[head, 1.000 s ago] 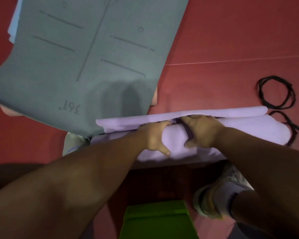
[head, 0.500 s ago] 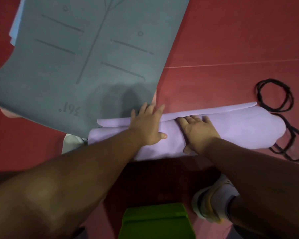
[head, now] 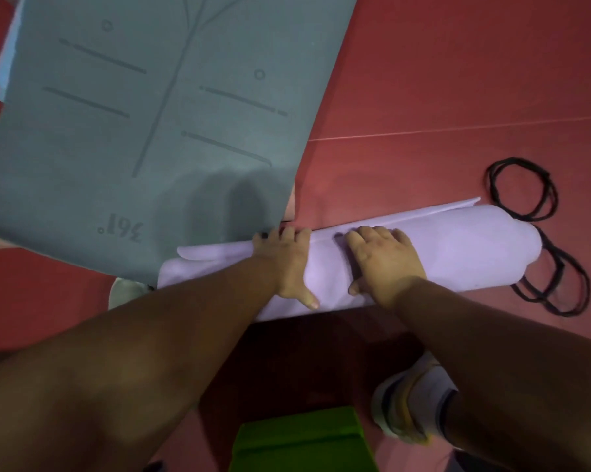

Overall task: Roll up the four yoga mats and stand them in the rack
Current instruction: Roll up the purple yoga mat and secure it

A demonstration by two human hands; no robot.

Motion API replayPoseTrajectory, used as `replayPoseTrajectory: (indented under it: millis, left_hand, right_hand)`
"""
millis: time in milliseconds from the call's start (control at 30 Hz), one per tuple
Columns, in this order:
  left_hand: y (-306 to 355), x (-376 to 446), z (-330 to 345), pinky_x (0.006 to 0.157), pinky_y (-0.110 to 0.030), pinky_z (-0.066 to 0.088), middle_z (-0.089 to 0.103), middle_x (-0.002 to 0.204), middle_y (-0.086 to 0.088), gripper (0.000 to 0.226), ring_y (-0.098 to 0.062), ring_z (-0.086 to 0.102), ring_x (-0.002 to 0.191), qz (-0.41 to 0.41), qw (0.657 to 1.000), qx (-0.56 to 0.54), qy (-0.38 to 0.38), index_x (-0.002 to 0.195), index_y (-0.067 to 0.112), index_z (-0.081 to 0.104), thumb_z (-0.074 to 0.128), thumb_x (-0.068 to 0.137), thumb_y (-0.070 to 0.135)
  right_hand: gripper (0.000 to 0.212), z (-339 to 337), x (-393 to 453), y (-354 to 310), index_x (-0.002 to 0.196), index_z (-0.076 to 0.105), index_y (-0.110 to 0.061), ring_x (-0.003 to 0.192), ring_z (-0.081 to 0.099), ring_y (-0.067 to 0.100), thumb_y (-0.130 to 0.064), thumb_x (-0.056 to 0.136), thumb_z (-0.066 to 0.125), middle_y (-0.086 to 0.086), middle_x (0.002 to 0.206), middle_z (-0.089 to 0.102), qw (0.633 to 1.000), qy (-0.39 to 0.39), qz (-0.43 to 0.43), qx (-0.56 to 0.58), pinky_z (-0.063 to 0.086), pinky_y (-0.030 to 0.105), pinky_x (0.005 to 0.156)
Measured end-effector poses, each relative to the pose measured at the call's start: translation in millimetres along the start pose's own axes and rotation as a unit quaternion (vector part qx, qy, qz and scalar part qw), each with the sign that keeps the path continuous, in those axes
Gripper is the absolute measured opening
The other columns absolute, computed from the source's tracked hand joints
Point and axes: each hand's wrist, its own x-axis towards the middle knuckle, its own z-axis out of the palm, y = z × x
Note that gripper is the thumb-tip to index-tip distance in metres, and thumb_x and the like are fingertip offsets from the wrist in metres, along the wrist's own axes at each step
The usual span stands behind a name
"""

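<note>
Left hand (head: 287, 260): we press it flat, fingers spread, on the lilac mat (head: 457, 247) to keep the roll tight.
Right hand (head: 384, 258): flat beside it, same reason.
Grey mat (head: 134, 131): unrolled, just beyond.

Hands (head: 338, 264) on rolled mat (head: 464, 247)

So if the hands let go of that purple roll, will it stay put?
Probably not. The purple mat is a loose roll whose free edge still trails on the floor, so it may spring open. It looks soft, denting under the left hand and right hand, and being round it could roll.
</note>
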Motion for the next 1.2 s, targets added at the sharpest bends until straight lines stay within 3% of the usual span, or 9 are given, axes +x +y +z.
replayPoseTrajectory:
  millis: [267,433,500,533,633,767,833,1000,1200]
  left_hand:
    - [7,-14,3,0.104,-0.052,0.037,0.048,0.144,0.005,0.114,-0.027,0.049,0.130,-0.026,0.995,-0.065,0.072,0.143,0.032,0.037,0.083,0.047,0.075]
    - [3,-30,-39,0.105,-0.052,0.043,0.052,0.143,0.005,0.111,-0.028,0.053,0.130,-0.080,0.984,-0.133,0.092,0.143,0.030,0.041,0.084,0.050,0.074]
    - [-2,-37,-51,0.104,-0.051,0.047,0.056,0.139,0.006,0.113,-0.026,0.056,0.126,-0.097,0.977,-0.167,0.095,0.139,0.030,0.046,0.080,0.043,0.080]
    - [-3,-40,-55,0.101,-0.049,0.049,0.060,0.134,0.007,0.114,-0.025,0.060,0.122,-0.104,0.971,-0.189,0.102,0.135,0.032,0.049,0.076,0.037,0.084]
    - [-5,-49,-48,0.094,-0.042,0.054,0.068,0.119,0.008,0.113,-0.022,0.066,0.108,-0.110,0.957,-0.229,0.140,0.123,0.035,0.057,0.065,0.025,0.091]
    - [9,-65,-26,0.093,-0.041,0.055,0.069,0.118,0.006,0.112,-0.021,0.066,0.109,-0.091,0.944,-0.255,0.188,0.124,0.033,0.060,0.064,0.027,0.089]
    - [16,-69,-17,0.092,-0.041,0.055,0.067,0.118,0.007,0.109,-0.020,0.065,0.108,-0.080,0.930,-0.298,0.201,0.123,0.032,0.059,0.068,0.028,0.084]
    - [28,-74,-23,0.092,-0.041,0.053,0.061,0.116,0.006,0.100,-0.021,0.062,0.106,-0.070,0.888,-0.385,0.240,0.118,0.024,0.056,0.084,0.033,0.069]
    - [44,-77,-51,0.098,-0.032,0.048,0.054,0.123,0.007,0.101,-0.014,0.055,0.113,-0.014,0.866,-0.427,0.260,0.131,0.020,0.048,0.098,0.047,0.042]
  right_hand:
    - [0.092,-13,-16,3,0.129,0.041,-0.022,0.117,0.043,0.031,-0.072,0.060,0.077,0.009,0.125,0.044,0.991,0.034,0.124,-0.034,0.040,0.044,0.092]
    - [0.079,-45,-31,21,0.113,0.060,-0.008,0.111,0.054,0.036,-0.071,0.068,0.075,0.014,0.115,0.058,0.923,0.083,0.331,0.179,0.046,0.044,0.093]
    - [0.066,-53,-42,29,0.104,0.072,-0.012,0.109,0.062,0.033,-0.069,0.071,0.075,0.010,0.113,0.067,0.847,0.016,0.381,0.371,0.049,0.042,0.099]
    - [0.059,-59,-49,25,0.099,0.072,-0.011,0.104,0.064,0.031,-0.064,0.074,0.076,0.011,0.110,0.069,0.770,-0.018,0.400,0.498,0.049,0.041,0.100]
    - [0.044,-69,-52,10,0.082,0.056,-0.006,0.077,0.056,0.027,-0.048,0.092,0.064,0.011,0.085,0.058,0.619,-0.052,0.388,0.681,0.043,0.044,0.088]
    - [0.079,-77,-37,-3,0.134,0.049,-0.006,0.109,0.056,0.036,-0.058,0.080,0.074,0.009,0.110,0.055,0.456,-0.032,0.402,0.793,0.044,0.054,0.099]
    - [0.073,-78,-36,-3,0.127,0.050,-0.010,0.090,0.056,0.030,-0.056,0.078,0.078,0.005,0.099,0.056,0.459,-0.007,0.424,0.781,0.043,0.054,0.102]
    - [0.053,-107,-41,0,0.117,0.054,-0.019,0.078,0.061,0.014,-0.033,0.078,0.085,-0.005,0.097,0.065,0.485,0.079,0.362,0.792,0.047,0.037,0.059]
    - [0.063,-140,-45,1,0.119,0.058,-0.028,0.097,0.069,0.015,-0.026,0.066,0.091,-0.013,0.108,0.072,0.555,0.231,0.271,0.752,0.054,0.036,0.074]
